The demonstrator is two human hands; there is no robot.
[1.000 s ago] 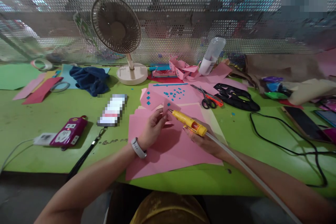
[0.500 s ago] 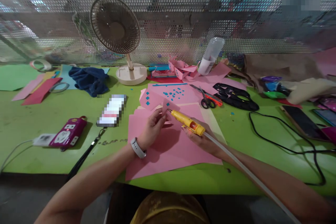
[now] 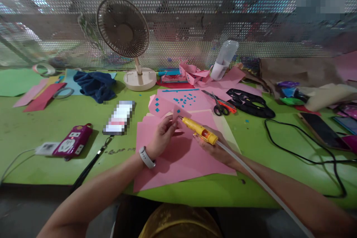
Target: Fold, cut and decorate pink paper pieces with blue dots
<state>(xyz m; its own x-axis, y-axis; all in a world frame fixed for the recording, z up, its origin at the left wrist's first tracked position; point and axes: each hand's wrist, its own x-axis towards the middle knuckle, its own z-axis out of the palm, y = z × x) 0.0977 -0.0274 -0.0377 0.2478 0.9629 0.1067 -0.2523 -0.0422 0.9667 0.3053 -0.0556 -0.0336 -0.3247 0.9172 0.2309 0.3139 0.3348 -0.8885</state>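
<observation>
Near edge: the person's two forearms come in over the green counter [image 3: 251, 193] from 6 o'clock, with a yellow lap below them.
Pink sheets: a loose stack of large pink paper sheets [image 3: 178, 160] lies on the counter under both hands.
Left hand: the left hand [image 3: 163, 134], a white wristband behind it, is pinched shut on a small folded pink paper piece [image 3: 178, 113], holding it up just above the stack.
Right hand: the right hand [image 3: 214, 147] is wrapped around the body of a yellow glue gun [image 3: 199, 131], with a white glue stick [image 3: 259, 186] trailing back along the forearm toward 5 o'clock.
Glue gun look: slim yellow plastic body with an orange-red section near the rear; its nozzle points toward 10 o'clock and meets the edge of the folded piece.
Since half a second ago: hands, gun and paper sit almost exactly where they were; no clear shift.
At 9 o'clock: a magenta power strip [image 3: 73, 140] with a white plug.
At 3 o'clock: a black cable [image 3: 304, 156] loops across the counter.
Just beyond the hands: a pink sheet scattered with small blue paper squares [image 3: 184, 100], and orange-handled scissors [image 3: 221, 106] at 1 o'clock.
Far, 11 o'clock: a beige desk fan [image 3: 124, 29] beside a dark blue cloth [image 3: 95, 83].
Far, 1 o'clock: a tilted clear plastic bottle [image 3: 224, 59] against the perforated metal screen [image 3: 251, 7].
</observation>
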